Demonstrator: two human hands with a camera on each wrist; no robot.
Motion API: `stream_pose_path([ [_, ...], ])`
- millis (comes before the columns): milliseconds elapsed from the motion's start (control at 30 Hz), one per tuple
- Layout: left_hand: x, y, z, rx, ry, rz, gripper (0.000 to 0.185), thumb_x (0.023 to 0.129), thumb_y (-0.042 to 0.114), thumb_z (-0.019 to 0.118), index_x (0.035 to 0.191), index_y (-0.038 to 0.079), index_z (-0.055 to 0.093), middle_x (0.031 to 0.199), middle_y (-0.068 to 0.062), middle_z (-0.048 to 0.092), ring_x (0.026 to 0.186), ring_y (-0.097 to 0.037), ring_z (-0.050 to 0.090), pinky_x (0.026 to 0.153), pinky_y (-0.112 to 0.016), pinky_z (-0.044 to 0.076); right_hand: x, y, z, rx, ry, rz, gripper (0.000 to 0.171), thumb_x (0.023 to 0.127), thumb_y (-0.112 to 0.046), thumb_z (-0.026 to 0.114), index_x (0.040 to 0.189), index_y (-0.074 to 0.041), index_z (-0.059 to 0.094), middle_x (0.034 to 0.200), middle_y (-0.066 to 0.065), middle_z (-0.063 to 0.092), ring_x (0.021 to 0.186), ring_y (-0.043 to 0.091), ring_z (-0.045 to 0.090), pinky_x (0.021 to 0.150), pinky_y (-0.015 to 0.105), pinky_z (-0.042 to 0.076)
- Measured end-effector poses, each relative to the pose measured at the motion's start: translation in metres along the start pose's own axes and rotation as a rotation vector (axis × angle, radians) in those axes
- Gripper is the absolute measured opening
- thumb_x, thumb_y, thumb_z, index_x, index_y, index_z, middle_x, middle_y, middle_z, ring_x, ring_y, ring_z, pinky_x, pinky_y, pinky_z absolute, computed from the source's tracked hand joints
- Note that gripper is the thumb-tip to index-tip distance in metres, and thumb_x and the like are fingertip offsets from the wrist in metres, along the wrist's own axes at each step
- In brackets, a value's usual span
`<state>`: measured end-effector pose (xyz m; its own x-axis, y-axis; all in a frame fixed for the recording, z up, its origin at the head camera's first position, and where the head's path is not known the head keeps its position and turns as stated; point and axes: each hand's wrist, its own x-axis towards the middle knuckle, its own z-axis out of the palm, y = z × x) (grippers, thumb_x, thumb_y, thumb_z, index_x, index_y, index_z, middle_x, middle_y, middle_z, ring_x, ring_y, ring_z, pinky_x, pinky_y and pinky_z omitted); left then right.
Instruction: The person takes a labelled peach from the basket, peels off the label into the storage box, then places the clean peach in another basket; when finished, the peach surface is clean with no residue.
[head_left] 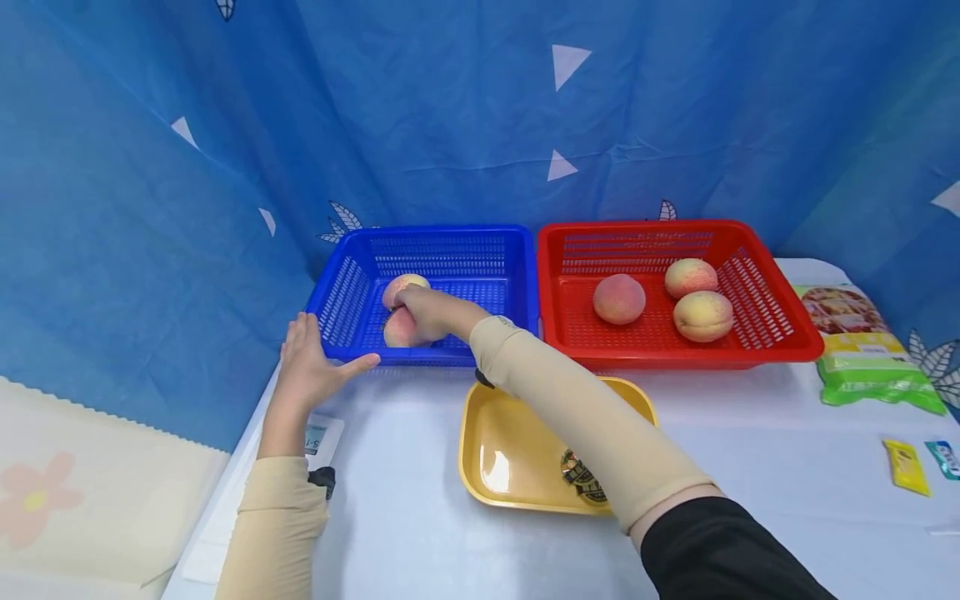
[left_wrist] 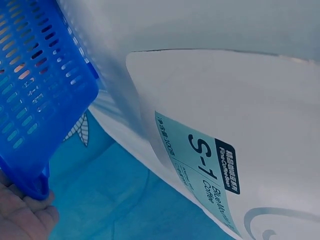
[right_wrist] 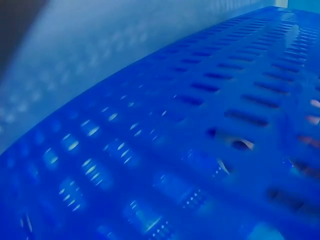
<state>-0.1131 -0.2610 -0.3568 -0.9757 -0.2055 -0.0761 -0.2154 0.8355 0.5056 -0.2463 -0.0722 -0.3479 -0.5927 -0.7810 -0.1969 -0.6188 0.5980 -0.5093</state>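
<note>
My right hand [head_left: 431,315] reaches down into the blue basket [head_left: 525,292] and grips the nearer of two peaches; its fingers lie over the far side of that peach [head_left: 400,329], while the thumb is hidden. Just behind, close to the fingertips, sits the other peach [head_left: 406,287]. My left hand [head_left: 306,367] is at the basket's front left corner, fingers straight along the left rim and thumb stretched out by the front rim. In the left wrist view, the fingers [left_wrist: 30,215] touch the blue rim. Only the basket's slotted wall [right_wrist: 175,130] fills the right wrist view.
A red basket [head_left: 806,346] with peaches stands right of the blue one. The right forearm crosses a yellow tray [head_left: 517,442] in front. A white coffee packet [left_wrist: 200,165] lies under the left wrist. At right are a green bag [head_left: 862,367] and small sachets [head_left: 907,467].
</note>
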Motion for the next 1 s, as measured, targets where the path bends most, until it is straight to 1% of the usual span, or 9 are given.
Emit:
stream_pose_path([
  [67, 0.000, -0.001, 0.000, 0.001, -0.005, -0.004, 0.134, 0.078, 0.069, 0.069, 0.154, -0.007, -0.010, 0.162, -0.027, -0.018, 0.149, -0.049, -0.017, 0.119, -0.067, -0.003, -0.003, 0.002, -0.001, 0.027, -0.009, 0.009, 0.065, 0.091, -0.016, 0.070, 0.148, -0.010, 0.041, 0.151, 0.007, 0.036, 0.128, 0.018, 0.048, 0.110, 0.031, 0.044],
  [167, -0.001, -0.002, 0.000, 0.006, -0.008, 0.003, 0.133, 0.079, 0.069, 0.069, 0.154, -0.008, -0.010, 0.162, -0.028, -0.017, 0.149, -0.049, -0.016, 0.119, -0.067, -0.003, -0.009, 0.003, -0.004, 0.069, 0.006, 0.002, 0.065, 0.087, -0.015, 0.074, 0.145, -0.011, 0.043, 0.148, 0.007, 0.032, 0.122, 0.018, 0.049, 0.102, 0.029, 0.048],
  [267, -0.001, -0.002, 0.000, 0.007, -0.018, 0.002, 0.133, 0.079, 0.069, 0.069, 0.154, -0.007, -0.010, 0.161, -0.028, -0.018, 0.149, -0.049, -0.017, 0.119, -0.068, -0.003, -0.015, 0.005, -0.006, 0.124, 0.028, -0.019, 0.063, 0.084, -0.014, 0.077, 0.140, -0.016, 0.047, 0.143, 0.007, 0.032, 0.119, 0.018, 0.048, 0.097, 0.028, 0.051],
  [367, -0.001, -0.001, 0.000, 0.006, -0.024, -0.004, 0.134, 0.079, 0.070, 0.069, 0.154, -0.007, -0.011, 0.161, -0.027, -0.019, 0.149, -0.049, -0.017, 0.119, -0.068, -0.003, -0.021, 0.008, -0.008, 0.172, 0.060, -0.031, 0.066, 0.080, -0.014, 0.081, 0.137, -0.022, 0.050, 0.140, 0.008, 0.034, 0.117, 0.020, 0.049, 0.094, 0.029, 0.053],
  [433, -0.001, -0.001, 0.000, 0.005, -0.025, -0.006, 0.134, 0.078, 0.070, 0.069, 0.154, -0.007, -0.012, 0.161, -0.027, -0.019, 0.149, -0.049, -0.017, 0.119, -0.068, -0.003, -0.026, 0.011, -0.009, 0.182, 0.088, -0.037, 0.069, 0.079, -0.016, 0.083, 0.138, -0.023, 0.049, 0.141, 0.009, 0.037, 0.118, 0.021, 0.050, 0.095, 0.030, 0.054],
  [600, -0.001, -0.001, 0.000, -0.001, -0.022, -0.016, 0.135, 0.077, 0.070, 0.070, 0.154, -0.005, -0.012, 0.162, -0.027, -0.019, 0.149, -0.049, -0.017, 0.119, -0.068, -0.003, -0.037, 0.020, -0.015, 0.199, 0.155, -0.050, 0.078, 0.080, -0.016, 0.084, 0.145, -0.017, 0.040, 0.141, 0.008, 0.045, 0.123, 0.022, 0.051, 0.102, 0.035, 0.052],
  [800, 0.000, -0.003, 0.001, -0.003, -0.019, -0.022, 0.135, 0.077, 0.069, 0.071, 0.155, -0.004, -0.013, 0.162, -0.026, -0.019, 0.149, -0.048, -0.018, 0.118, -0.068, -0.003, -0.051, 0.030, -0.024, 0.290, 0.251, -0.097, 0.088, 0.079, -0.013, 0.084, 0.147, -0.017, 0.029, 0.146, 0.007, 0.034, 0.130, 0.022, 0.045, 0.108, 0.037, 0.048],
  [900, 0.001, -0.002, 0.001, -0.002, -0.018, -0.016, 0.135, 0.077, 0.069, 0.071, 0.155, -0.004, -0.013, 0.162, -0.026, -0.019, 0.149, -0.048, -0.018, 0.119, -0.068, -0.003, -0.059, 0.035, -0.030, 0.320, 0.291, -0.096, 0.095, 0.078, -0.015, 0.085, 0.153, -0.017, 0.025, 0.152, 0.006, 0.027, 0.134, 0.022, 0.044, 0.108, 0.035, 0.049],
  [1000, 0.001, -0.002, 0.000, -0.007, -0.021, -0.015, 0.136, 0.077, 0.069, 0.071, 0.155, -0.004, -0.013, 0.162, -0.026, -0.019, 0.149, -0.048, -0.018, 0.118, -0.068, -0.003, -0.069, 0.040, -0.034, 0.338, 0.318, -0.084, 0.097, 0.078, -0.017, 0.085, 0.154, -0.018, 0.025, 0.154, 0.004, 0.023, 0.135, 0.023, 0.043, 0.105, 0.035, 0.050],
])
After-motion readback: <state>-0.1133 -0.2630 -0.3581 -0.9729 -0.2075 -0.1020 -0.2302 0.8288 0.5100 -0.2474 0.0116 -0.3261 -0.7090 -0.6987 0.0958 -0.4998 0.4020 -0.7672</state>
